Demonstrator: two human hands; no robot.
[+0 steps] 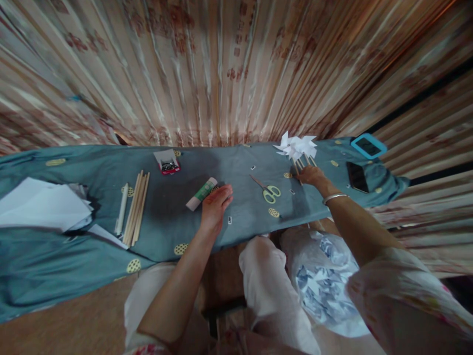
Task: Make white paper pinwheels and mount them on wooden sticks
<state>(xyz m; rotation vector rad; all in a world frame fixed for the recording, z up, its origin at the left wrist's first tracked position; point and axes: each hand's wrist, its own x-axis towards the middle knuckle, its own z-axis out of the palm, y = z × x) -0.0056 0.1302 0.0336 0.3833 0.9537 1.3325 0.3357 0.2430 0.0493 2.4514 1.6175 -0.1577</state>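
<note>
Pinwheels point(296, 147) on counter point(240, 172), right side; we judge them light, crushable: grasp sticks point(313, 161). Right hand point(311, 175) at sticks, pinch unconfirmed; left hand point(215, 203) loosely extended by glue stick point(201, 194).

Light dim, diffuse. Curtain point(225, 84) palest near 12 o'clock; corner at 2 o'clock dark. Soft shadow on cloth point(162, 212) toward 9 o'clock. Wide-angle stretch at margins; sleeve point(406, 301) at 4 o'clock enlarged, blurred.

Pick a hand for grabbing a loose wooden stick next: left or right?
Left, I'd say: the left hand is much nearer the wooden sticks; the right hand is across the table at the pinwheels.
</note>
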